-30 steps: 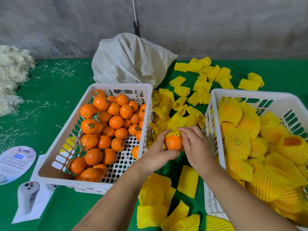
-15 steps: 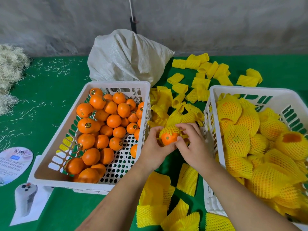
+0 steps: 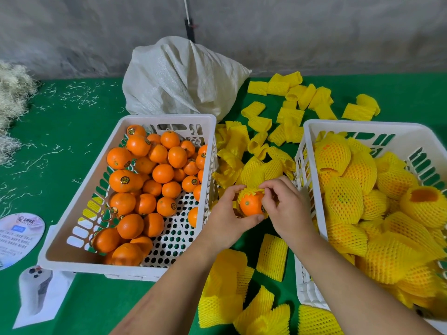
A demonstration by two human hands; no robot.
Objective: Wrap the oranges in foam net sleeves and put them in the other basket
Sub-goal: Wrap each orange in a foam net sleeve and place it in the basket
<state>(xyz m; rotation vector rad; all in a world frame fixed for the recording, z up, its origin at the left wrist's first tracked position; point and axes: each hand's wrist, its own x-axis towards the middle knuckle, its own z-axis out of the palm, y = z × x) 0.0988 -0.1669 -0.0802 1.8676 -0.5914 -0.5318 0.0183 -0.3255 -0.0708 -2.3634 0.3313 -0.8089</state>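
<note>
Partly, both hands (image 3: 256,211) hide the sleeved orange (image 3: 250,204).

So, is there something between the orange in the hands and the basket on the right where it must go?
Nothing visible blocks it. The orange, partly in its foam sleeve, is held by the left hand and right hand just beside the right basket. Only the basket's near wall must be lifted over.
</note>
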